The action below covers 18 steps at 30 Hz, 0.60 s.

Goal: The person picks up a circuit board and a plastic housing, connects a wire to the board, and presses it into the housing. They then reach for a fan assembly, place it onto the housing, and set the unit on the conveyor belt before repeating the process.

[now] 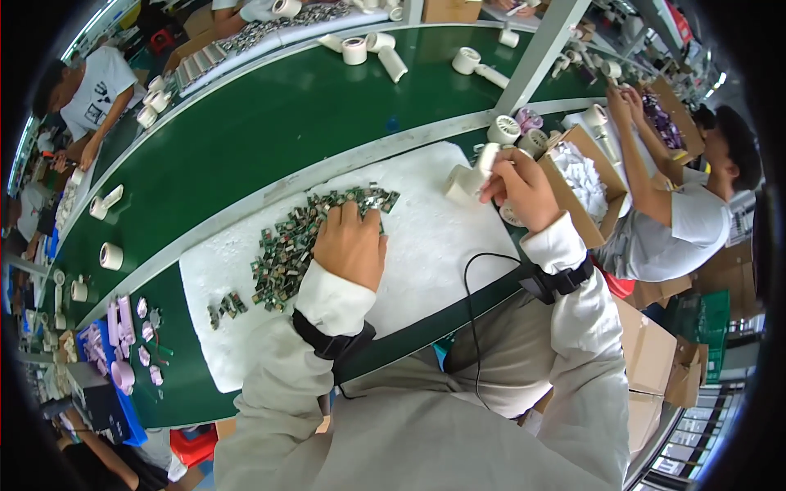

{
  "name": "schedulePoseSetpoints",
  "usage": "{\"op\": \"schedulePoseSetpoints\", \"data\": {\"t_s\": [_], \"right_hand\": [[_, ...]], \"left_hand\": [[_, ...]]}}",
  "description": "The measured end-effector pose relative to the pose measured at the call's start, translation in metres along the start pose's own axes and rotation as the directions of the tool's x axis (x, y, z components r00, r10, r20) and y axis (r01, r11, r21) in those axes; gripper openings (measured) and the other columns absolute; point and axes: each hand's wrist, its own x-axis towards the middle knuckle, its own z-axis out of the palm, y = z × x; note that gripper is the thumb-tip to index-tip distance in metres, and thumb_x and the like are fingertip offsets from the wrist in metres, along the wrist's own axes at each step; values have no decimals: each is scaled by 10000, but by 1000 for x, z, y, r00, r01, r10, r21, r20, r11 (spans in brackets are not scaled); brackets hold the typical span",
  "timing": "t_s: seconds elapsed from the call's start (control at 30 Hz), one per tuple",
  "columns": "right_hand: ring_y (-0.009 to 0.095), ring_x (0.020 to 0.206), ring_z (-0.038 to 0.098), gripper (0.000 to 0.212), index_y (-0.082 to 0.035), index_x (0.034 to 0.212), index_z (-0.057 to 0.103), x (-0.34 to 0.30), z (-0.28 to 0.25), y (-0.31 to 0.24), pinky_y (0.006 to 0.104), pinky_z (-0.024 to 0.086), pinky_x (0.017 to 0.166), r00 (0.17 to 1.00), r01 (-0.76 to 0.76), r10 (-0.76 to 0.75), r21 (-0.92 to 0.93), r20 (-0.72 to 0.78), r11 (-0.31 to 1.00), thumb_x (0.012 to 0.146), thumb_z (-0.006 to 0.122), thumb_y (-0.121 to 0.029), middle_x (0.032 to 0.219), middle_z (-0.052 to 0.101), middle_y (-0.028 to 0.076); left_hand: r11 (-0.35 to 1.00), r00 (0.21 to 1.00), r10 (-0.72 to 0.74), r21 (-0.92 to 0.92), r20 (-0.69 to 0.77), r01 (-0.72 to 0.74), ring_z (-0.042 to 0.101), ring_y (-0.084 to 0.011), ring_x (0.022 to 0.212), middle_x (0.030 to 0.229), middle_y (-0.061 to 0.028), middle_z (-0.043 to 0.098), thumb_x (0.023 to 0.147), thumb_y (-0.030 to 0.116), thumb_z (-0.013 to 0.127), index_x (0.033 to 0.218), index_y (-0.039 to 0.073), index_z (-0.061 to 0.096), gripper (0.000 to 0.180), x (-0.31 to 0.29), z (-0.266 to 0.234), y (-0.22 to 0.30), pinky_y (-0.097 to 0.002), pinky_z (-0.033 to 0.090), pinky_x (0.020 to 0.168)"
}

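Observation:
My left hand rests palm down on a pile of small green circuit boards spread over a white foam sheet; its fingers reach into the pile. My right hand is raised over the sheet's right end and grips a white handheld device with a round head and a handle. Both wrists wear black straps, and a thin black cable runs from the right one across the sheet's edge.
A green conveyor belt carries several white devices. A cardboard box with white padding stands to the right, beside a seated person. Pink parts lie at the left. Another person works at the far left.

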Motion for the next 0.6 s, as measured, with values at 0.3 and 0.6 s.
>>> {"op": "schedulePoseSetpoints", "data": {"t_s": [0.3,0.6], "right_hand": [[124,1007,663,296,17,1219,617,90,70,-73,243,545,717,903,415,-393,-118,175,902,998,527,-160,1120,708,66],[345,1045,690,596,-43,1217,675,302,51,-55,418,538,909,943,265,-312,-836,119,480,845,668,-510,1144,709,193]], "left_hand": [[989,987,12,-148,158,12,638,-358,876,936,-173,625,800,89,723,954,18,636,191,10,-7,-9,-451,537,752],[973,987,-78,-207,140,107,691,-314,868,917,-174,671,788,39,669,983,-2,656,200,9,-15,-20,-383,577,743]]}}
